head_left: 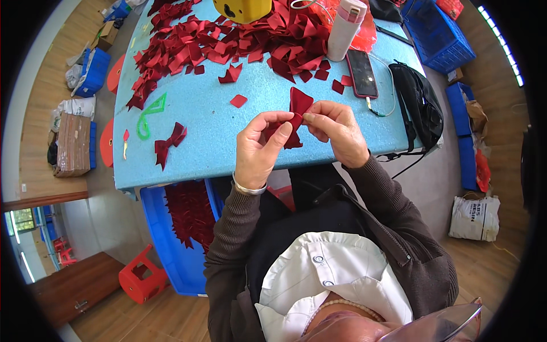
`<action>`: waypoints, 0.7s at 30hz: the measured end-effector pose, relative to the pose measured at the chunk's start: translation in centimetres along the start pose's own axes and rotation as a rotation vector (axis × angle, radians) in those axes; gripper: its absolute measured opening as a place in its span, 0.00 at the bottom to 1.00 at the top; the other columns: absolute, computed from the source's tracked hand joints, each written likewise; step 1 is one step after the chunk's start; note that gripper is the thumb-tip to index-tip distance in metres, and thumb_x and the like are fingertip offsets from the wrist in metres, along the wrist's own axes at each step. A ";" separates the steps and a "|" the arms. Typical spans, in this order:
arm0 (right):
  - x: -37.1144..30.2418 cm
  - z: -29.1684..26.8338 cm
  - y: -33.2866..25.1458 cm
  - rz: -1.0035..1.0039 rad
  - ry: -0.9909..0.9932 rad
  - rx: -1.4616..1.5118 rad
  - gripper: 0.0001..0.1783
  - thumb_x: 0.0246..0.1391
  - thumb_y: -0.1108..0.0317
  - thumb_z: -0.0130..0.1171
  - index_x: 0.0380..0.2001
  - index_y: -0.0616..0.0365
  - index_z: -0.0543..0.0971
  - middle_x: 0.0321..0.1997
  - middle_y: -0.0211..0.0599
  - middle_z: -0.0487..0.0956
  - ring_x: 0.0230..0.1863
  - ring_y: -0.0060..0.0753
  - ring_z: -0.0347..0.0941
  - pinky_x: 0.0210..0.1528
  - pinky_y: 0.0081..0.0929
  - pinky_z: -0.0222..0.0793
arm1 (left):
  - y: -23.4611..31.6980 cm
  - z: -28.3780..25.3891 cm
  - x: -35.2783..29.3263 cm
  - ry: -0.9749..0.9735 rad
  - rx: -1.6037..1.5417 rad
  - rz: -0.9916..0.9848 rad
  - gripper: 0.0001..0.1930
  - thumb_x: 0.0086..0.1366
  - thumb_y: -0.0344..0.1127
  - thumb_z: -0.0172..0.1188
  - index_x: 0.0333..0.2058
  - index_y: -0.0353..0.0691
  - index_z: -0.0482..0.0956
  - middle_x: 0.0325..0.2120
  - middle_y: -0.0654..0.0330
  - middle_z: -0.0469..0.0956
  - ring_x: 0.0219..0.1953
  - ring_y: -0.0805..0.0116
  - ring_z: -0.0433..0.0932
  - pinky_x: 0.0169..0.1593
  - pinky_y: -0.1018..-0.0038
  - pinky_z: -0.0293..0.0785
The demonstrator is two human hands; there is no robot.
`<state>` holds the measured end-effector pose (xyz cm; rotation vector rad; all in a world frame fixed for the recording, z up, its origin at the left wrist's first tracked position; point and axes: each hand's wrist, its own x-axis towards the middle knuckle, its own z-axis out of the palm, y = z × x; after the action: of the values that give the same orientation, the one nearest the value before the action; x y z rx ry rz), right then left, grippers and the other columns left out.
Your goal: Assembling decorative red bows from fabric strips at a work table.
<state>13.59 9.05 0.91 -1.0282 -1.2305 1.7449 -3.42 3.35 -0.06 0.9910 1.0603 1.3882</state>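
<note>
Between my two hands, just above the table's near edge, is a dark red fabric bow [299,101]. My left hand [261,142] pinches it from the left side, thumb and forefinger close to its middle. From the right, my right hand [341,130] pinches at the bow's centre with thumb and forefinger; anything finer between those fingertips is too small to make out. Another dark red bow [170,145] lies on the blue table [199,125] to the left. A small red fabric square [238,101] lies beyond my left hand.
A heap of red fabric pieces [188,48] covers the table's far part, near a yellow container [244,10]. On the right are a pale bottle [345,31], a phone [362,74] with a cable, and a black bag [419,105]. A blue crate [174,251] stands below left, beside a red stool [142,276].
</note>
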 end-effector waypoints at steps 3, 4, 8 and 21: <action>0.6 0.2 0.6 -0.023 0.012 0.016 0.07 0.55 0.69 0.56 0.27 0.61 0.77 0.21 0.25 0.72 0.21 0.12 0.62 0.22 0.14 0.52 | -1.0 -0.7 0.5 -0.023 0.055 0.032 0.14 0.59 0.27 0.63 0.43 0.34 0.73 0.34 0.64 0.77 0.35 0.80 0.74 0.44 0.81 0.72; 0.8 0.2 0.8 -0.026 0.011 0.016 0.06 0.54 0.70 0.55 0.26 0.61 0.77 0.21 0.25 0.72 0.21 0.12 0.62 0.23 0.14 0.52 | -1.2 -0.7 0.7 -0.011 0.055 0.050 0.14 0.59 0.26 0.63 0.44 0.34 0.72 0.34 0.63 0.77 0.36 0.79 0.74 0.44 0.80 0.72; 1.5 0.2 2.1 -0.044 -0.005 0.011 0.05 0.53 0.73 0.54 0.25 0.61 0.76 0.21 0.25 0.72 0.21 0.13 0.61 0.23 0.15 0.53 | -1.2 -1.3 1.2 -0.011 0.031 0.025 0.16 0.58 0.25 0.62 0.44 0.33 0.70 0.35 0.61 0.76 0.37 0.78 0.74 0.44 0.79 0.73; 1.1 1.9 5.0 -0.377 0.078 -0.308 0.04 0.53 0.73 0.57 0.30 0.63 0.75 0.24 0.26 0.74 0.25 0.16 0.67 0.28 0.16 0.63 | -3.7 -2.5 1.8 0.075 -0.324 -0.151 0.13 0.59 0.22 0.60 0.42 0.35 0.69 0.37 0.58 0.77 0.38 0.73 0.77 0.43 0.76 0.76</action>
<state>10.80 8.08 -3.70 -0.9488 -1.5605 1.2428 -5.06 5.09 -4.24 0.6149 0.9090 1.4254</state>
